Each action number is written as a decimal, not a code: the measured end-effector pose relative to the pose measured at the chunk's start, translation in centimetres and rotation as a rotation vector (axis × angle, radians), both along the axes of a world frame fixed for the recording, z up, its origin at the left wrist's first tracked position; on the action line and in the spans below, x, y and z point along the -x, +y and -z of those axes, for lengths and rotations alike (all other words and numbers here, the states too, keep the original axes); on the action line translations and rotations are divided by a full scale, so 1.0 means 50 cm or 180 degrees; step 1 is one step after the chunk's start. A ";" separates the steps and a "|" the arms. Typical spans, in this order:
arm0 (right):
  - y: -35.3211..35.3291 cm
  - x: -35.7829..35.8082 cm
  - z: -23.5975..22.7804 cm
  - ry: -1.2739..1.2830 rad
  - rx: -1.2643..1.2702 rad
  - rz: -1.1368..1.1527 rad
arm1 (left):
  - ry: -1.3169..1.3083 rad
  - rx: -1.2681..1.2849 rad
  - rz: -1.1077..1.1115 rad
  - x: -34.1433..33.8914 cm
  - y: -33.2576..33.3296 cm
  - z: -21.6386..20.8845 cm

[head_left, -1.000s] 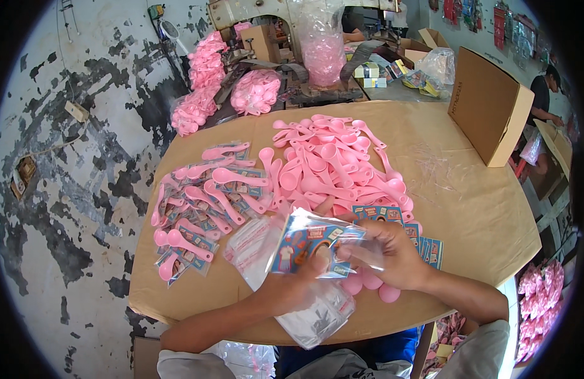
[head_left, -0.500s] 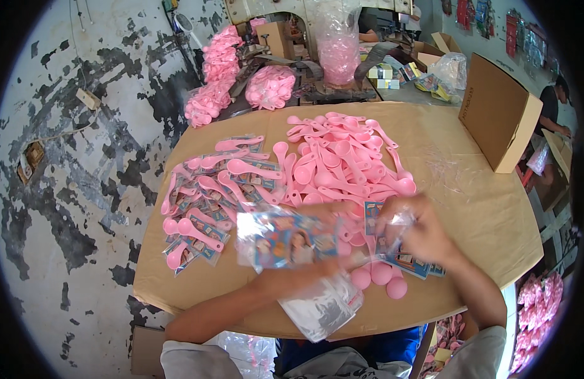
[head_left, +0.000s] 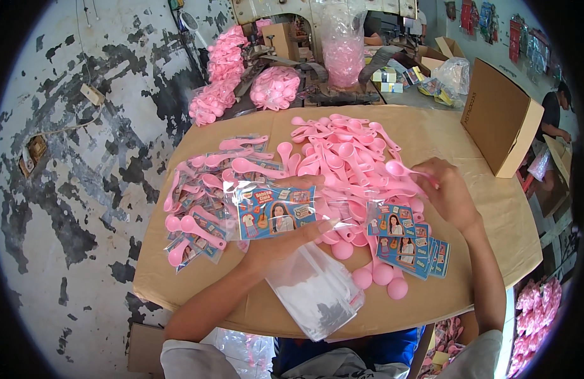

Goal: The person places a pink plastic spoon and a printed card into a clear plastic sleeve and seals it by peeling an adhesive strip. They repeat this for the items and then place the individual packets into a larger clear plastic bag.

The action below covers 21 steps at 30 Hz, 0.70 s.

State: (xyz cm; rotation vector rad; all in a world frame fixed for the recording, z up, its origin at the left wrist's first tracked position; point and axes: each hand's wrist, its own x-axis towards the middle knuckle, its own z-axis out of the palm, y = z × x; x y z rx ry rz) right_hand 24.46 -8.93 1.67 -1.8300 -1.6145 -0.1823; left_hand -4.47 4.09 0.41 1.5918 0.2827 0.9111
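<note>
A: What does the left hand (head_left: 282,243) have?
B: The clear plastic bag (head_left: 231,218) with the blue printed card (head_left: 246,213) inside, pinched between a thumb on the near side and fingers on the far side. Its long axis runs left to right.
A: And the right hand (head_left: 449,192)?
B: Its fingers are drawn in on the handle end of a pink measuring spoon (head_left: 398,168); the thumb's exact place I cannot tell.
A: Where is that spoon from the bag?
B: To the right and a little farther off, apart from it, at the right edge of the spoon pile (head_left: 346,148). Its bowl points left, toward the bag's side; its handle slants right and slightly near.
A: So which hand is nearer the spoon?
B: The right, touching it; the left is well apart. The card stack (head_left: 402,256) lies between them, on the near side.
</note>
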 end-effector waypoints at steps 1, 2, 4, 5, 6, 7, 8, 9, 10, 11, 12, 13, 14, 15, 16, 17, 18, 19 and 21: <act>-0.007 0.009 -0.014 0.0492 0.0061 -0.0014 | -0.0068 0.0285 0.0017 0.000 0.001 0.001; -0.016 0.016 -0.028 0.0982 0.0123 -0.0027 | -0.0138 0.0569 0.0037 -0.001 0.003 0.003; -0.031 0.025 -0.047 0.1362 0.0249 -0.0315 | -0.0161 0.0663 0.0032 0.000 0.007 0.007; -0.035 0.030 -0.052 0.1751 0.0386 -0.0597 | -0.0171 0.0766 0.0035 0.001 0.009 0.011; -0.037 0.040 -0.054 0.1747 0.0383 -0.0622 | -0.0176 0.0756 0.0013 0.002 0.012 0.014; -0.042 0.059 -0.060 0.1799 0.0667 -0.0813 | -0.0270 0.0724 0.0150 0.002 0.013 0.017; -0.047 0.078 -0.061 0.1858 0.0950 -0.1000 | -0.0353 0.0691 0.0289 -0.001 0.010 0.018; -0.044 0.099 -0.056 0.1846 0.0947 -0.0999 | -0.0365 0.0685 0.0291 -0.006 0.004 0.018; -0.041 0.124 -0.047 0.1782 0.0475 -0.1388 | -0.0312 0.0666 0.0453 -0.014 -0.005 0.019; -0.036 0.147 -0.039 0.1721 0.0000 -0.1799 | -0.0243 0.0644 0.0586 -0.017 -0.013 0.022; -0.035 0.168 -0.038 0.1727 -0.0006 -0.1798 | -0.0248 0.0944 0.0663 -0.016 -0.023 0.029; -0.034 0.187 -0.037 0.1656 -0.0145 -0.1871 | -0.0240 0.0947 0.0665 -0.016 -0.026 0.024; -0.034 0.195 -0.035 0.1584 -0.0282 -0.1942 | -0.0015 0.1037 0.0803 -0.015 -0.033 0.015; -0.036 0.189 -0.030 0.1594 -0.0280 -0.1938 | 0.0210 0.1129 0.0940 -0.015 -0.035 0.012; -0.042 0.179 -0.026 0.1199 -0.0606 -0.1760 | 0.0209 0.1130 0.0936 -0.016 -0.036 0.013; -0.048 0.169 -0.024 0.0803 -0.0924 -0.1577 | 0.0110 0.1254 0.0969 -0.018 -0.035 0.016; -0.053 0.162 -0.027 0.0805 -0.0919 -0.1581 | 0.0011 0.1381 0.1001 -0.021 -0.034 0.019; -0.060 0.151 -0.034 0.0786 -0.1353 -0.1414 | -0.0085 0.1518 0.1035 -0.026 -0.032 0.025; -0.072 0.144 -0.055 0.0774 -0.1769 -0.1237 | -0.0177 0.1525 0.0759 -0.031 -0.013 0.040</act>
